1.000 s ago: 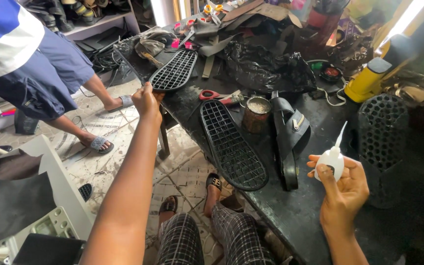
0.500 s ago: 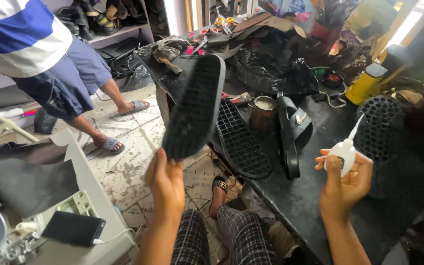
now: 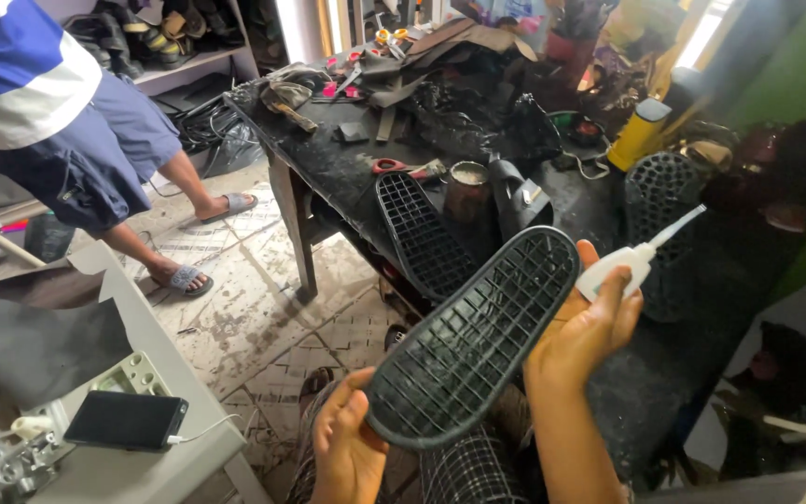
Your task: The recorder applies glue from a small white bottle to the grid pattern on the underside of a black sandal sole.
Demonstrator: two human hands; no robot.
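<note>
My left hand (image 3: 347, 453) grips the heel end of a black rubber shoe sole (image 3: 473, 341), held over my lap with its gridded underside facing me. My right hand (image 3: 585, 327) holds a small white glue bottle (image 3: 618, 269) with a long thin nozzle pointing up and to the right; its fingers also touch the toe end of the sole. A second black gridded sole (image 3: 422, 233) lies on the dark workbench (image 3: 328, 163) in front of me. A third sole (image 3: 660, 215) lies further right on the bench.
A person in blue shorts and sandals (image 3: 86, 140) stands at the left. A rusty tin (image 3: 466, 189), red-handled scissors (image 3: 403, 168), a yellow bottle (image 3: 639, 133) and leather scraps crowd the bench. A phone (image 3: 128, 420) lies on a grey machine at the lower left.
My left hand has taken a sole off the bench's far end, drawn it back and laid it flat over my lap. My right hand with the glue bottle has come in against it.
</note>
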